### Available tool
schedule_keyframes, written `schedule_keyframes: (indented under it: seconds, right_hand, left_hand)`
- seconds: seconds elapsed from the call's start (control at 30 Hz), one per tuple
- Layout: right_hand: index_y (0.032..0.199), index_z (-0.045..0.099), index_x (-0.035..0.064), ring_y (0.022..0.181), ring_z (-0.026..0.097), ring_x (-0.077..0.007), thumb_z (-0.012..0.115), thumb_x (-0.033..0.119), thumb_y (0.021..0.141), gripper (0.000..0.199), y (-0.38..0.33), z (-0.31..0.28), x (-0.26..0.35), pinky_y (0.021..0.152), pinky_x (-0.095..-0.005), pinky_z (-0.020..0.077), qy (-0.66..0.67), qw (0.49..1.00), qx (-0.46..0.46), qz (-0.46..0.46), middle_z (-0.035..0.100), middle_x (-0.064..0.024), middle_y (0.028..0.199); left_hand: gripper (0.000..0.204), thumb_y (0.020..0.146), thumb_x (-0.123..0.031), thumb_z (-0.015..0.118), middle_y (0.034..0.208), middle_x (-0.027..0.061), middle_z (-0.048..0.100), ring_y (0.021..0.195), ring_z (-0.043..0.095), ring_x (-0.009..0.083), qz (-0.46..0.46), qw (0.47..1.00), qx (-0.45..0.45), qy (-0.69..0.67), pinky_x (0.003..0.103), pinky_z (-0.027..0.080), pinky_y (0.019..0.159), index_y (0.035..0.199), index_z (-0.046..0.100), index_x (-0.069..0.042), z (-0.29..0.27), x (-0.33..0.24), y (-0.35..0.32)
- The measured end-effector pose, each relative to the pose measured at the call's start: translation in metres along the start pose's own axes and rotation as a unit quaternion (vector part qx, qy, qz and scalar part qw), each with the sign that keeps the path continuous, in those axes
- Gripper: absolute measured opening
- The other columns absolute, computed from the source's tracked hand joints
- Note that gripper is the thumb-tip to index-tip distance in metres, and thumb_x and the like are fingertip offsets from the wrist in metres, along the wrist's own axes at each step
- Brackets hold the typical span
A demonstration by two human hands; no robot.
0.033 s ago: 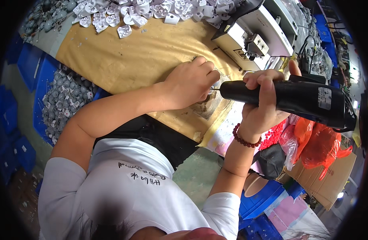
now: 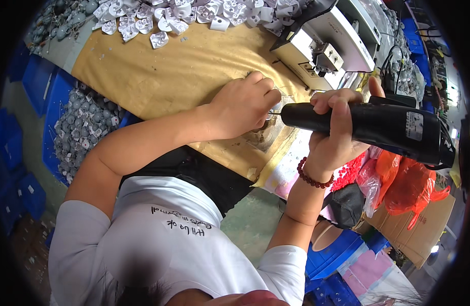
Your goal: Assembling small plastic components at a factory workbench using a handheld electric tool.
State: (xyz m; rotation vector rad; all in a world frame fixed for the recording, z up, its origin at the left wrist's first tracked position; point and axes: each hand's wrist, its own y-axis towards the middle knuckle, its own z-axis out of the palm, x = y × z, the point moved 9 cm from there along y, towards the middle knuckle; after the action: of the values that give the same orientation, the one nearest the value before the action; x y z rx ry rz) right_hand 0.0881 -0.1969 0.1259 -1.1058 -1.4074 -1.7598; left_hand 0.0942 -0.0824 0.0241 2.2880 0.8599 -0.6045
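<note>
My right hand [image 2: 339, 120] is wrapped round a black electric screwdriver [image 2: 388, 127], held almost level with its cable end at the right. The screwdriver's thin metal bit points left and meets the fingers of my left hand [image 2: 245, 104]. Those fingers are curled and closed over the yellow-brown work mat [image 2: 163, 76]; whatever they grip is hidden behind the hand. Beneath and beside the left hand lies a clear, worn sheet [image 2: 268, 138] on the mat.
White plastic parts [image 2: 179, 13] lie heaped along the far edge. A boxy white-and-black machine [image 2: 322, 56] stands at far right. A blue bin [image 2: 51, 137] with grey round wired parts [image 2: 84, 127] is at left. Red bags [image 2: 408, 183], red pieces [image 2: 347, 171] and a cardboard box [image 2: 424, 224] are at right.
</note>
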Motion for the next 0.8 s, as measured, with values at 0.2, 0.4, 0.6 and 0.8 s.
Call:
schedule_keyframes:
  seconds: [0.2,0.4,0.6,0.8]
  right_hand:
    - [0.133,0.037,0.0037,0.065,0.061,-0.0175,0.065,-0.009,0.083,0.059,-0.013,0.003,-0.004,0.063,-0.0330,0.0550,0.048,0.997,0.050,-0.018,0.059,-0.0085,0.079]
    - [0.131,0.038,0.0054,0.062,0.059,-0.0164,0.066,-0.008,0.081,0.058,-0.021,0.003,-0.006,0.060,-0.0293,0.0528,0.049,0.996,0.054,-0.056,0.058,-0.0075,0.079]
    - [0.125,0.039,0.0054,0.064,0.059,-0.0160,0.065,-0.009,0.080,0.054,-0.023,0.010,-0.008,0.062,-0.0284,0.0521,0.035,0.994,0.085,-0.063,0.058,-0.0075,0.078]
    - [0.122,0.039,0.0049,0.066,0.060,-0.0162,0.064,-0.009,0.080,0.051,-0.023,0.011,-0.009,0.063,-0.0281,0.0522,0.042,0.992,0.105,-0.061,0.058,-0.0081,0.079]
  left_hand:
    - [0.036,0.068,-0.004,0.070,0.096,0.0087,0.055,0.095,0.055,0.0306,-0.005,0.999,0.008,-0.040,0.041,0.052,0.071,0.100,0.056,-0.009,-0.003,0.001,0.002]
    - [0.037,0.067,-0.004,0.070,0.095,0.0084,0.054,0.094,0.054,0.0305,0.002,0.999,0.003,-0.045,0.041,0.051,0.071,0.101,0.055,-0.009,-0.003,0.001,0.000]
    - [0.037,0.067,-0.001,0.069,0.095,0.0080,0.054,0.094,0.054,0.0308,0.000,0.998,-0.001,-0.061,0.041,0.050,0.071,0.100,0.055,-0.010,-0.004,0.002,0.001]
    - [0.038,0.066,0.000,0.070,0.096,0.0079,0.055,0.095,0.053,0.0318,-0.003,0.997,-0.003,-0.073,0.041,0.050,0.074,0.099,0.055,-0.010,-0.005,0.003,0.000]
